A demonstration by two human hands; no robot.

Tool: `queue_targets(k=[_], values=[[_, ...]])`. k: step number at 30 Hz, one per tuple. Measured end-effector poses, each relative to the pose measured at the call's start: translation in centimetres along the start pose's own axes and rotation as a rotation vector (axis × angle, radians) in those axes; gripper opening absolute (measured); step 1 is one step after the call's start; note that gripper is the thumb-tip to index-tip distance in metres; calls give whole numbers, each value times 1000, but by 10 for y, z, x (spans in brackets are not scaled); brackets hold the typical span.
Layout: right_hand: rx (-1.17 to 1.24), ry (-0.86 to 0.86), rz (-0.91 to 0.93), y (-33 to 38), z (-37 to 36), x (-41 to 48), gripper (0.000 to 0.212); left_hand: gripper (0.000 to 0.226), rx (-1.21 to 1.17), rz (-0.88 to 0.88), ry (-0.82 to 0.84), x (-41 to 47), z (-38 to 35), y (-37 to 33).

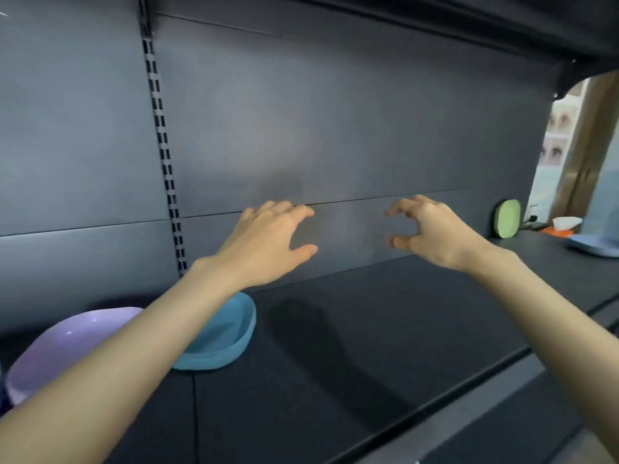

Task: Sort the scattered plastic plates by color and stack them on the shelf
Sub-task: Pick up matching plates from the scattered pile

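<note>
Showing pale lilac on the near-left plate (67,343), teal blue on the stack of plates (231,339) just right of it. Showing light green on the upright plate (508,218) at far right, pale blue on the flat plate (593,246) to its right. Reading matte charcoal across the shelf (368,329), slate grey on the back panel (335,128). Carrying paired black slots down the grey upright strip (164,155) at left.

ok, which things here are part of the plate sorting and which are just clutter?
Job: purple plate, blue stack, green plate leaning on the back panel, pale blue plate far right, shelf, left hand, right hand (both empty).
Lying about: white tissue on an orange item.
</note>
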State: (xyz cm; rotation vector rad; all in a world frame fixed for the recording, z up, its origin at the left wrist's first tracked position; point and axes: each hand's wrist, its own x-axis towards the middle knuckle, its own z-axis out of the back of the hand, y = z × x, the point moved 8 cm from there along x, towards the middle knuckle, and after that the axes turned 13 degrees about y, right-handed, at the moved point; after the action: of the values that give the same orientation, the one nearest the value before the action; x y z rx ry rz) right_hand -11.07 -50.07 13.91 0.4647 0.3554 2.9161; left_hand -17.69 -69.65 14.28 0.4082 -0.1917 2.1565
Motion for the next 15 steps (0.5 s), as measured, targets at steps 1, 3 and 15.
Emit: queue_targets(k=[1,3,15], values=[[-15,-5,-18,-21,8,-9,48,58,-13,-16,-1,10,-4,-20],[-47,-20,-49,-62,26,-28,49,58,-47,-51,-6,31,-13,-63],[-107,-73,-157,-264,106,-87,48,56,-89,-213,-7,150,-54,-261]])
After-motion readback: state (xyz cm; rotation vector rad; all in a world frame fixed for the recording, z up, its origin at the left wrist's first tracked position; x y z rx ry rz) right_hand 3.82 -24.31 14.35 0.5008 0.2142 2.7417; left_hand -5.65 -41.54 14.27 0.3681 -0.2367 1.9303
